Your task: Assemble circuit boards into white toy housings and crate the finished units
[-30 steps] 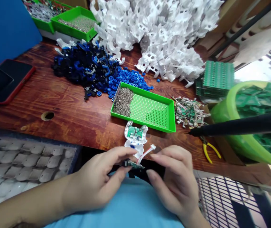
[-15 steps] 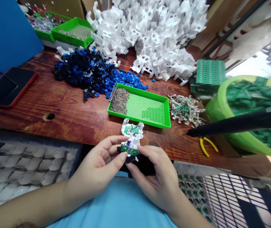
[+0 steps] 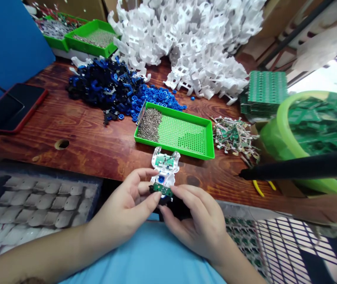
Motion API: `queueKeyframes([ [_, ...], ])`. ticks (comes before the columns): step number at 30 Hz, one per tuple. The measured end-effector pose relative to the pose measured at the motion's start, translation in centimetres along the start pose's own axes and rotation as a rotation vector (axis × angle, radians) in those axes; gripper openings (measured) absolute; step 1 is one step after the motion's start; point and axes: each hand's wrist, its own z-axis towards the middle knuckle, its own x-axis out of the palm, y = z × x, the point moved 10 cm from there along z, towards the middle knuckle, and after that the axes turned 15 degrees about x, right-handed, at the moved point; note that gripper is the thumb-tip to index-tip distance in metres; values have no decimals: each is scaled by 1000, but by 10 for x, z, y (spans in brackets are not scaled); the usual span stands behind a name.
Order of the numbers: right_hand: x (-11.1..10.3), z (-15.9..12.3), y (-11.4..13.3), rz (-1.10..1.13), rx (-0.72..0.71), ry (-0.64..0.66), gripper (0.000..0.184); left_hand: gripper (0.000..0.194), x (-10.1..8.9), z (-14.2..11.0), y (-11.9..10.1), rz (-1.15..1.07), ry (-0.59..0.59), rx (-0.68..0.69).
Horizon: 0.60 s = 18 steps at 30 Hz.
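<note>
My left hand (image 3: 133,197) is closed on a small assembly, its thumb on the lower edge of a green circuit board (image 3: 161,189). From the other side my right hand (image 3: 196,217) pinches the same piece, fingertips at the board's right end and thumb below. Black and blue plastic shows under the board. Just beyond the fingers is a white plastic part with a round blue piece (image 3: 161,179) in it. Ahead of that, at the table's edge, lies a white shell (image 3: 166,161) with another green board inside. The fingers partly cover how the pieces join.
A green tray (image 3: 210,138) of small screws lies ahead. Behind it are blue and black parts (image 3: 106,85) and a white shell heap (image 3: 183,43). At right, a dark screwdriver-like tool (image 3: 289,163) juts in before a green bucket (image 3: 283,118); yellow-handled pliers (image 3: 258,189) lie below.
The circuit board in my hands has tilted slightly, and the round blue piece behind it shows more. Both hands keep their hold. The view has shifted a little.
</note>
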Motion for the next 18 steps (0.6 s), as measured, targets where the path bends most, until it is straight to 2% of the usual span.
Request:
queueKeyframes([
  [5,-4,5,-12,57,-18,-32,44,41,-1,0,2,-28,45,-66],
  [7,-6,11,-25,66,6,-49,45,41,-13,2,-3,77,21,-29],
  [10,-5,21,-48,31,59,-58,43,32,-43,4,-12,399,-64,50],
  [12,2,27,-58,38,86,-7,40,36,-58,3,-7,528,-90,13],
  [14,14,29,-64,67,112,89,37,45,-63,0,7,508,-82,-82],
  [18,38,27,-64,57,140,257,35,61,-53,-2,25,350,-44,-199],
])
